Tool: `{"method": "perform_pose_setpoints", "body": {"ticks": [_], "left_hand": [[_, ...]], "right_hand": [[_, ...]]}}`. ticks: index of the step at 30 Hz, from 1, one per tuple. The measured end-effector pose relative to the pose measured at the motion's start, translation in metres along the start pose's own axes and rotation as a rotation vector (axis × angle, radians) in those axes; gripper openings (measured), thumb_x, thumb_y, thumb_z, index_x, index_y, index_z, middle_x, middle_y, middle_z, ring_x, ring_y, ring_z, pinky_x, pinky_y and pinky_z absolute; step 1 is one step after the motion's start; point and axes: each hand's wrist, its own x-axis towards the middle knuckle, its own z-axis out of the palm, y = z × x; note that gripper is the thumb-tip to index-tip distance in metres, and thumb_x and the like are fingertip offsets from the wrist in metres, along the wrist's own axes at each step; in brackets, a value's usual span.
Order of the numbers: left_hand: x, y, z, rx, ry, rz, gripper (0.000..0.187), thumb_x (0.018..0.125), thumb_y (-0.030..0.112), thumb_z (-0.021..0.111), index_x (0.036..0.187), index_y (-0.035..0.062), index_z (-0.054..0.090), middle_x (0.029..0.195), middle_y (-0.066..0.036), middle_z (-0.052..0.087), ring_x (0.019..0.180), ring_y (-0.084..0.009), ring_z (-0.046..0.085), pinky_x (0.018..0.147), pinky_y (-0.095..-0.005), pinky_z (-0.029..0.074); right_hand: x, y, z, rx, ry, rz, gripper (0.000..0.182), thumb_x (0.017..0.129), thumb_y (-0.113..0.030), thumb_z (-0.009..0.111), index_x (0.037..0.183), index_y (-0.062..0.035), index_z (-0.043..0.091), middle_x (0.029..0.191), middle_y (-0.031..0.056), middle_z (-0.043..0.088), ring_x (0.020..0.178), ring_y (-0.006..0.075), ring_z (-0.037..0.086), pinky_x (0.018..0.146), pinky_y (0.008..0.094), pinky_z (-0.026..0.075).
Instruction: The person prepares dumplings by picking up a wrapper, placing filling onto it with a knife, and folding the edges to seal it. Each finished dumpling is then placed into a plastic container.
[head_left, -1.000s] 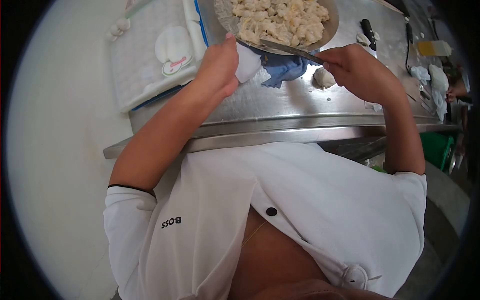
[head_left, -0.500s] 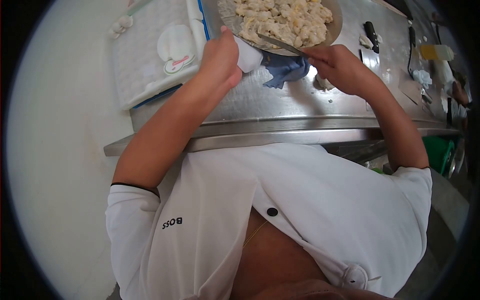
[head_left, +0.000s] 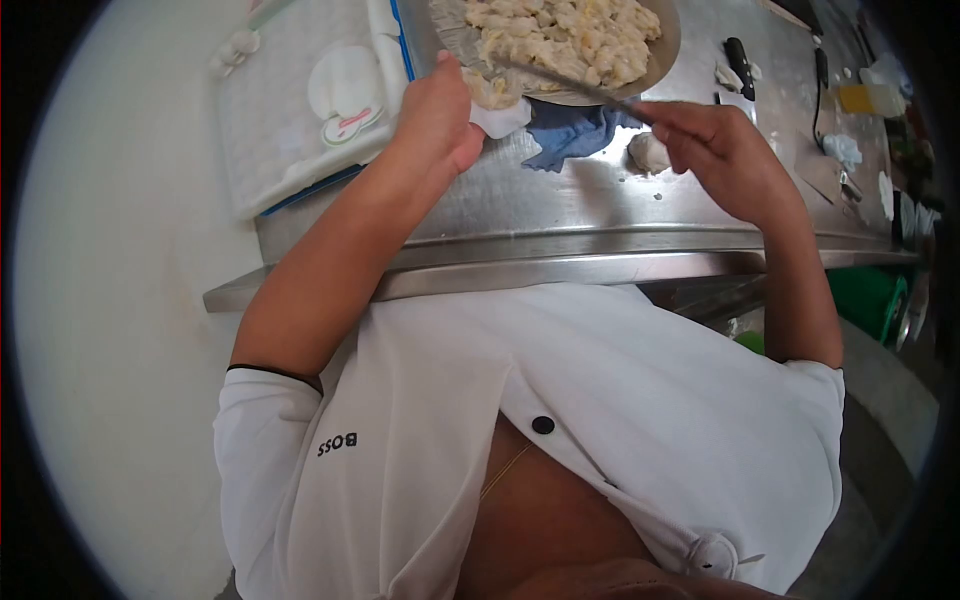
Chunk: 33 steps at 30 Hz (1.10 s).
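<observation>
My left hand cups a white dough wrapper at the near left edge of a wide metal bowl. A lump of pale, chunky filling lies on the wrapper. The left fingers are partly hidden behind the palm. In my right hand, closed round its near end, is a thin flat metal spatula. Its tip reaches over the bowl's near side, just above the lump. More chunky filling fills much of the bowl; bare metal shows at its left.
A blue cloth and a whitish lump lie on the steel table. A white blue-edged tray stands left. Rightward are a black-handled knife, a yellow container and a crumpled white wad.
Filling now shows on the wrapper in my left hand, where only white showed before. My right hand has moved right and slightly down, drawing the spatula back and lifting it.
</observation>
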Motion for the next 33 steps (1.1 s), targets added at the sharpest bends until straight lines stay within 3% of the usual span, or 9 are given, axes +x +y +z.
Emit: {"method": "perform_pose_setpoints", "body": {"ticks": [1, 3, 5, 7, 10, 13, 18, 22, 33], "left_hand": [[-0.003, 0.001, 0.003, -0.013, 0.03, 0.01, 0.044, 0.105, 0.028, 0.037, 0.128, -0.0099, 0.041, 0.129, -0.02, 0.052, 0.115, -0.0319, 0.059, 0.095, -0.0443, 0.052], [0.0, -0.001, 0.001, -0.02, 0.039, -0.003, 0.044, 0.105, 0.028, 0.037, 0.129, -0.01, 0.041, 0.13, -0.02, 0.052, 0.115, -0.0325, 0.058, 0.096, -0.0449, 0.051], [0.001, -0.002, 0.0, -0.031, 0.049, -0.015, 0.044, 0.105, 0.027, 0.037, 0.129, -0.0101, 0.04, 0.131, -0.021, 0.051, 0.116, -0.0331, 0.058, 0.097, -0.0456, 0.051], [0.0, -0.001, 0.001, -0.05, 0.005, -0.015, 0.043, 0.105, 0.026, 0.036, 0.129, -0.0093, 0.04, 0.131, -0.02, 0.051, 0.116, -0.0338, 0.058, 0.097, -0.0465, 0.051], [-0.013, 0.006, 0.007, -0.043, 0.017, -0.036, 0.042, 0.106, 0.026, 0.037, 0.129, -0.008, 0.041, 0.131, -0.02, 0.051, 0.117, -0.0336, 0.057, 0.098, -0.0464, 0.05], [-0.032, 0.02, 0.013, -0.08, 0.051, -0.058, 0.041, 0.106, 0.027, 0.037, 0.13, -0.0067, 0.041, 0.13, -0.019, 0.052, 0.117, -0.0331, 0.056, 0.098, -0.0486, 0.05], [-0.041, 0.039, -0.001, -0.077, -0.149, 0.005, 0.044, 0.106, 0.028, 0.035, 0.133, -0.0067, 0.039, 0.131, -0.02, 0.05, 0.12, -0.0354, 0.053, 0.103, -0.0527, 0.045], [-0.061, 0.05, 0.003, -0.123, -0.191, -0.021, 0.044, 0.106, 0.029, 0.036, 0.133, -0.0055, 0.04, 0.13, -0.017, 0.052, 0.119, -0.034, 0.054, 0.101, -0.0534, 0.047], [-0.073, 0.046, -0.023, -0.1, -0.214, 0.054, 0.046, 0.106, 0.031, 0.036, 0.133, -0.0062, 0.04, 0.13, -0.019, 0.051, 0.119, -0.0356, 0.053, 0.103, -0.052, 0.045]], "right_hand": [[0.0, -0.005, -0.003, 0.049, 0.042, 0.11, 0.032, 0.094, -0.009, 0.055, 0.124, -0.0014, 0.062, 0.088, 0.0209, 0.069, 0.068, 0.0295, 0.061, 0.07, 0.0361, 0.05], [-0.001, 0.006, 0.006, -0.071, 0.07, 0.076, 0.031, 0.094, -0.009, 0.053, 0.123, 0.0, 0.062, 0.092, 0.0198, 0.07, 0.069, 0.028, 0.062, 0.07, 0.0362, 0.05], [-0.004, -0.002, 0.012, 0.002, -0.093, 0.162, 0.03, 0.094, -0.009, 0.054, 0.121, 0.0007, 0.063, 0.094, 0.0227, 0.069, 0.074, 0.0311, 0.065, 0.072, 0.0371, 0.051], [-0.01, -0.007, 0.029, 0.025, 0.025, 0.061, 0.029, 0.093, -0.01, 0.057, 0.119, 0.0007, 0.063, 0.086, 0.026, 0.066, 0.076, 0.0392, 0.064, 0.072, 0.0401, 0.051], [-0.014, -0.006, 0.04, -0.012, 0.013, -0.006, 0.029, 0.093, -0.011, 0.058, 0.119, -0.0003, 0.064, 0.086, 0.025, 0.066, 0.077, 0.0384, 0.064, 0.071, 0.0396, 0.05], [-0.021, -0.002, 0.039, -0.138, 0.068, -0.122, 0.029, 0.093, -0.014, 0.061, 0.119, -0.0014, 0.065, 0.088, 0.0234, 0.067, 0.077, 0.0348, 0.064, 0.072, 0.0371, 0.05], [-0.035, -0.012, 0.027, 0.169, 0.255, -0.101, 0.028, 0.093, -0.015, 0.063, 0.118, -0.0035, 0.067, 0.079, 0.0172, 0.064, 0.069, 0.0264, 0.059, 0.067, 0.0333, 0.048], [-0.034, -0.009, 0.042, -0.027, 0.194, -0.185, 0.026, 0.092, -0.013, 0.066, 0.116, -0.0048, 0.069, 0.083, 0.0114, 0.068, 0.072, 0.0185, 0.061, 0.069, 0.0294, 0.048], [-0.035, -0.038, 0.043, -0.083, 0.183, -0.277, 0.028, 0.091, -0.011, 0.066, 0.118, -0.0078, 0.068, 0.079, 0.0098, 0.064, 0.069, 0.0139, 0.058, 0.064, 0.0274, 0.047]]}}
